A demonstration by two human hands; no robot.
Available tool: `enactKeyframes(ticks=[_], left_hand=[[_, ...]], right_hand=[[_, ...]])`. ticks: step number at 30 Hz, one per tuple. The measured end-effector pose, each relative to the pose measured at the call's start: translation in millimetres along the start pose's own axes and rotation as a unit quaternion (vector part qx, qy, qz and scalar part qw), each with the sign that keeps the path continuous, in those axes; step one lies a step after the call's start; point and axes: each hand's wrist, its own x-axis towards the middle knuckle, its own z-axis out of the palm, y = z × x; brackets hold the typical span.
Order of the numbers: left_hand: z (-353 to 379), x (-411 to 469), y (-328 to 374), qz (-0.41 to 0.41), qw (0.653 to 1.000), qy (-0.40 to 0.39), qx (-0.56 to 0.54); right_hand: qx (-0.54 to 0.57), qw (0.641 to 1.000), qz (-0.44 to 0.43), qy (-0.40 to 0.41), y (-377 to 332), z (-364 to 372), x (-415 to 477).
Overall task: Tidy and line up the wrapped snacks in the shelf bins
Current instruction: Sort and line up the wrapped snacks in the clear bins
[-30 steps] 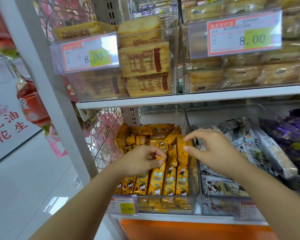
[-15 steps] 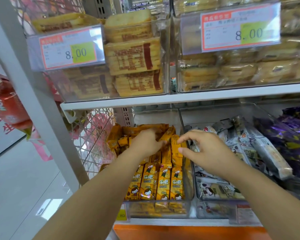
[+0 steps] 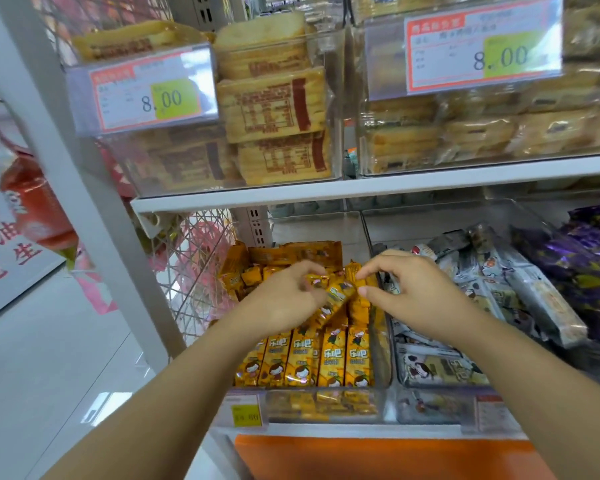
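both hands work over the clear plastic bin (image 3: 326, 407) on the lower white shelf, left of its neighbours. the left hand (image 3: 284, 301) has its fingers curled in around one tilted yellow wrapped snack bar (image 3: 338, 295), which lies slanted above the rest, its lower end toward the left palm. the right hand (image 3: 416, 292) meets it from the other side, forefinger and thumb drawn close together and pinching the bar's upper end, the other fingers loosely bent behind. below the hands, a row of yellow wrapped bars (image 3: 326, 358) stands side by side against the bin's front wall, printed faces up, while a loose heap of yellow packets (image 3: 257, 270) lies jumbled at the back. just to the right, a second clear bin holds grey and white wrapped snacks (image 3: 482, 282), and beyond it lie purple wrapped packs (image 3: 586, 265). on the white shelf board (image 3: 361, 192) above sit clear bins of pale stacked biscuit packs (image 3: 274, 98), each with a red-edged price label (image 3: 153, 95) reading 8.00. an orange panel (image 3: 378, 459) runs beneath the lower shelf.
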Motion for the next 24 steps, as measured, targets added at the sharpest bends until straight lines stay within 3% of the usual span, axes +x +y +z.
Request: enactKeyframes(ticks=[4,7,10,14,20,24], left_hand=[[1.5,-16.8,4.3,0.020,0.971,-0.049,0.232],[2.3,-12.0,2.1,0.030,0.950,-0.019,0.311],[10.9,1.2,2.5,0.083,0.951,0.026,0.297],[21.4,11.4,5.4,0.107,0.970,-0.004,0.216],[8.9,13.2,-10.5,0.077,0.985,-0.124,0.096],[14.7,12.4,-14.0,0.068,0.989,-0.045,0.127]], right_hand=[[0.012,1.000,0.004,0.007,-2.8,2.7,-2.0],[0.011,1.000,0.001,0.002,-3.2,3.3,-2.3],[0.002,1.000,0.000,-0.002,-1.9,2.9,-0.6],[-0.001,1.000,-0.005,-0.005,0.1,1.6,0.5],[0.004,1.000,-0.007,-0.012,1.9,1.3,0.5],[0.000,1.000,-0.002,-0.005,1.0,3.7,1.1]])
